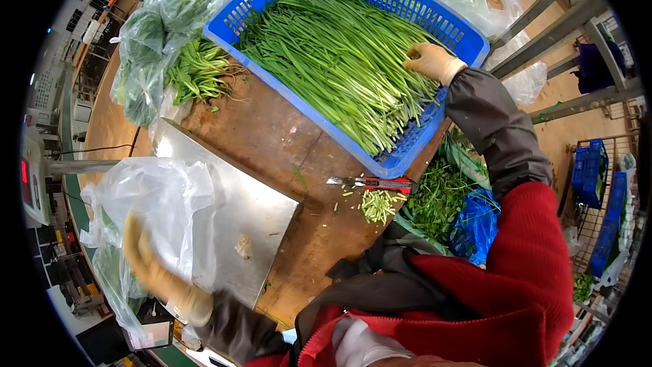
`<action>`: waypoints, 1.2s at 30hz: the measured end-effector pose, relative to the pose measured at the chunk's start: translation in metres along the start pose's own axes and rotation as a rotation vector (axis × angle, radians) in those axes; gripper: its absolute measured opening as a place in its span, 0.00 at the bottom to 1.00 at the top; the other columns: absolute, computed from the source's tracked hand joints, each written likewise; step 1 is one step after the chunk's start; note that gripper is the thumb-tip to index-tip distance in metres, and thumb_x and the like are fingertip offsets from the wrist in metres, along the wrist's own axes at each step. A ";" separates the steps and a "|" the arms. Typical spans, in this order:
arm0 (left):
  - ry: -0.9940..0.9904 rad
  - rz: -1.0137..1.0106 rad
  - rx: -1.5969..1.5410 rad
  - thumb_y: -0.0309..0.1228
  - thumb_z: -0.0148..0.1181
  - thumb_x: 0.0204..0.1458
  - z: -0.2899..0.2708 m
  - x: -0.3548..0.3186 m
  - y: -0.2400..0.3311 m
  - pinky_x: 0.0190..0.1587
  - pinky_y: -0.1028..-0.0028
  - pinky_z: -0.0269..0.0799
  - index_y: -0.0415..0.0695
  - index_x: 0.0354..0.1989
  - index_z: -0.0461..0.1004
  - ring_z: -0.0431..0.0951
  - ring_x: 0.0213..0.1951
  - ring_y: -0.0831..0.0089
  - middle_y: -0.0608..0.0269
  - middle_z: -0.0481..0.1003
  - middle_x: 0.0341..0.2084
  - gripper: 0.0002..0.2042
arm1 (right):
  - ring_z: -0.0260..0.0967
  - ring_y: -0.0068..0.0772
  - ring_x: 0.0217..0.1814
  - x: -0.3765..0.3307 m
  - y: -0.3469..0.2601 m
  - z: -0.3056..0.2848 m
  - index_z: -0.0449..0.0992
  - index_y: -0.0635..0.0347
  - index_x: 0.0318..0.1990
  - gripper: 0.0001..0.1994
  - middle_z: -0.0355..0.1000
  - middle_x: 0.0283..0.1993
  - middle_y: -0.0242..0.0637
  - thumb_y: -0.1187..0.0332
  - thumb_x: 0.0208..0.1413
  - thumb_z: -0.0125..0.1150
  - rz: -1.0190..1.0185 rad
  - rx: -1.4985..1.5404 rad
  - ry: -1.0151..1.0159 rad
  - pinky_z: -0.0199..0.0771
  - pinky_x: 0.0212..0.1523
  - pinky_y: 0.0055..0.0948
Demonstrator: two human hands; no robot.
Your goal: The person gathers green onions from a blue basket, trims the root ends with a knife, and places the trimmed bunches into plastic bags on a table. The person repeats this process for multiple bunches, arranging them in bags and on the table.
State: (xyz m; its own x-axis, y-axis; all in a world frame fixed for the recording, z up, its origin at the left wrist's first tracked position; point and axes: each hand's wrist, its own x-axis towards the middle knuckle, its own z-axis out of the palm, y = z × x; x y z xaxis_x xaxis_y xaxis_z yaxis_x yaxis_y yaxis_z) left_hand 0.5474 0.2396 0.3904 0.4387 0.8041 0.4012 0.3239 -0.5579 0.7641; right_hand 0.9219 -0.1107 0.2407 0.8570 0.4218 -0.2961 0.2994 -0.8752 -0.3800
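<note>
My right hand (432, 61), in a tan glove, rests on a thick layer of long green chives (339, 61) lying in a blue plastic basket (292, 105); its fingers press into the stalks near the basket's right wall. My left hand (151, 265), also gloved and blurred, is at the lower left on a clear plastic bag (159, 197) that lies over the steel platform of a scale (251, 217). Whether it grips the bag is unclear.
A red utility knife (373, 182) and cut chive ends (377, 204) lie on the brown wooden table (272, 129). Bagged greens (163, 34) are piled at the upper left. A bin of trimmings (441, 197) and blue crates (598, 177) stand to the right.
</note>
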 end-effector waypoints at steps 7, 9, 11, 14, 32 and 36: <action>-1.072 -0.790 -0.762 0.32 0.52 0.52 0.315 -0.059 0.059 0.61 0.60 0.54 0.34 0.60 0.54 0.57 0.61 0.56 0.43 0.56 0.59 0.28 | 0.68 0.35 0.25 0.083 0.044 0.005 0.74 0.67 0.40 0.28 0.72 0.29 0.43 0.44 0.53 0.53 0.353 0.374 -0.311 0.67 0.28 0.35; -0.974 -1.063 -0.570 0.32 0.55 0.48 0.354 -0.070 0.056 0.63 0.55 0.47 0.35 0.60 0.54 0.52 0.64 0.54 0.44 0.52 0.62 0.31 | 0.71 0.41 0.32 0.069 0.029 0.008 0.75 0.67 0.42 0.32 0.73 0.34 0.48 0.40 0.53 0.49 0.280 0.252 -0.364 0.68 0.32 0.39; -0.858 -1.165 -0.573 0.32 0.54 0.46 0.373 -0.084 0.054 0.63 0.53 0.45 0.36 0.59 0.54 0.52 0.63 0.53 0.45 0.51 0.62 0.31 | 0.66 0.49 0.53 0.062 0.013 0.011 0.69 0.71 0.51 0.43 0.68 0.52 0.54 0.33 0.47 0.48 0.227 0.007 -0.317 0.64 0.51 0.39; -0.756 -1.285 -0.623 0.33 0.53 0.45 0.382 -0.090 0.047 0.63 0.53 0.43 0.37 0.58 0.55 0.53 0.62 0.53 0.46 0.51 0.62 0.30 | 0.64 0.49 0.56 0.050 -0.022 0.022 0.67 0.72 0.54 0.47 0.65 0.55 0.55 0.30 0.43 0.51 0.293 0.230 -0.372 0.63 0.54 0.38; -0.681 -1.093 -0.630 0.39 0.46 0.54 0.397 -0.071 0.006 0.57 0.57 0.58 0.41 0.57 0.61 0.63 0.57 0.55 0.49 0.65 0.54 0.23 | 0.69 0.34 0.28 0.065 -0.043 -0.001 0.76 0.67 0.22 0.20 0.73 0.24 0.42 0.56 0.31 0.67 0.155 0.024 -0.375 0.69 0.29 0.31; -0.653 -1.163 -0.906 0.34 0.46 0.55 0.394 -0.080 0.025 0.48 0.66 0.71 0.34 0.52 0.63 0.74 0.46 0.58 0.47 0.71 0.46 0.20 | 0.63 0.30 0.26 0.075 -0.035 -0.037 0.77 0.67 0.24 0.19 0.70 0.24 0.35 0.57 0.34 0.68 0.182 0.074 -0.361 0.62 0.26 0.29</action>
State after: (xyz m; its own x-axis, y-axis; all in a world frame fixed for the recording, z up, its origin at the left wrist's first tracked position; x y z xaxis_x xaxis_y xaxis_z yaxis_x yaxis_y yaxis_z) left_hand 0.8509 0.0802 0.1784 0.6625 0.3309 -0.6720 0.2466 0.7508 0.6128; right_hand 0.9913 -0.0570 0.2639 0.6868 0.3290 -0.6481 0.1138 -0.9294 -0.3512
